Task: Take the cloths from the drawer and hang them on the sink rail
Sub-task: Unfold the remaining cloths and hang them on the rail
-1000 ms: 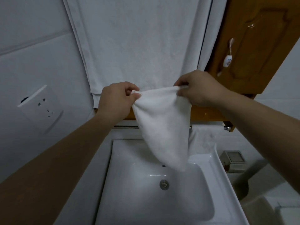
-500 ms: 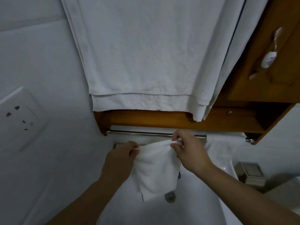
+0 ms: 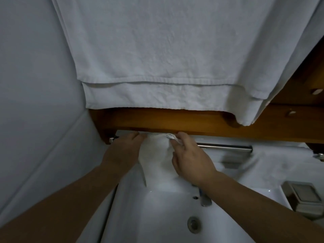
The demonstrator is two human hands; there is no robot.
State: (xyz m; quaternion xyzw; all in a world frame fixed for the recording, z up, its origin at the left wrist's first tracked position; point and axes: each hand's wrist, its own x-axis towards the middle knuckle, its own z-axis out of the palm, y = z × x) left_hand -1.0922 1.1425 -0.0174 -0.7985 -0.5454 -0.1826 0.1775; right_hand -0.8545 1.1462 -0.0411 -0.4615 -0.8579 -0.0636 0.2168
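A small white cloth (image 3: 155, 155) drapes over the left part of the metal sink rail (image 3: 224, 147), under a wooden shelf. My left hand (image 3: 122, 151) grips the cloth's top left edge at the rail. On the cloth's right side, my right hand (image 3: 189, 156) pinches its top edge with the fingertips. The cloth's lower part hangs down toward the white sink (image 3: 157, 216). Another white cloth (image 3: 280, 155) hangs over the rail's right end. The drawer is not in view.
A large white towel (image 3: 157, 58) hangs from above, over the wooden shelf (image 3: 175, 121). A faucet (image 3: 203, 197) and drain (image 3: 193, 223) sit in the sink. A metal soap box (image 3: 305, 197) stands at the right. Wall at the left.
Both hands have carried the cloth up and forward from above the basin to the rail, and it now lies over the rail. The camera has moved closer.
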